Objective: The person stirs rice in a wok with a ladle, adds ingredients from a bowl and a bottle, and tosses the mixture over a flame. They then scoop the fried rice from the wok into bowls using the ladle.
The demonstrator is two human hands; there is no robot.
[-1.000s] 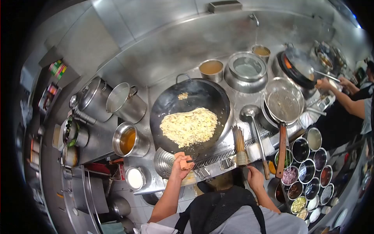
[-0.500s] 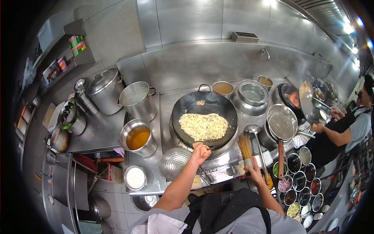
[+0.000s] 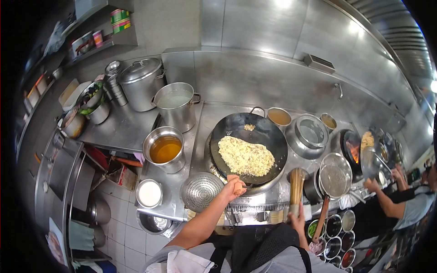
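Observation:
My left hand (image 3: pixel 235 186) is closed round the near handle of a black wok (image 3: pixel 273 136), with an orange-brown cloth at the grip. A mass of yellow egg-like food (image 3: pixel 246 156) lies in the wok, and a small clump sits higher on its far side. My right hand (image 3: pixel 298 222) is wrapped round the lower end of a bamboo brush (image 3: pixel 297 186), whose bristles point up and away, right of the wok. Left of my left hand lies a perforated strainer (image 3: pixel 202 192).
Left of the wok stand a pot of amber liquid (image 3: pixel 165 149), a white-filled container (image 3: pixel 149 194) and tall pots (image 3: pixel 176 107). At right are a mesh strainer (image 3: pixel 335 175), ingredient bowls (image 3: pixel 333 246) and a co-worker (image 3: pixel 391 204) at a flaming wok.
The view has turned, so the counter appears tilted. The brush now stands more upright in my right hand, and the ladle beside it no longer shows. My left hand still grips the wok handle.

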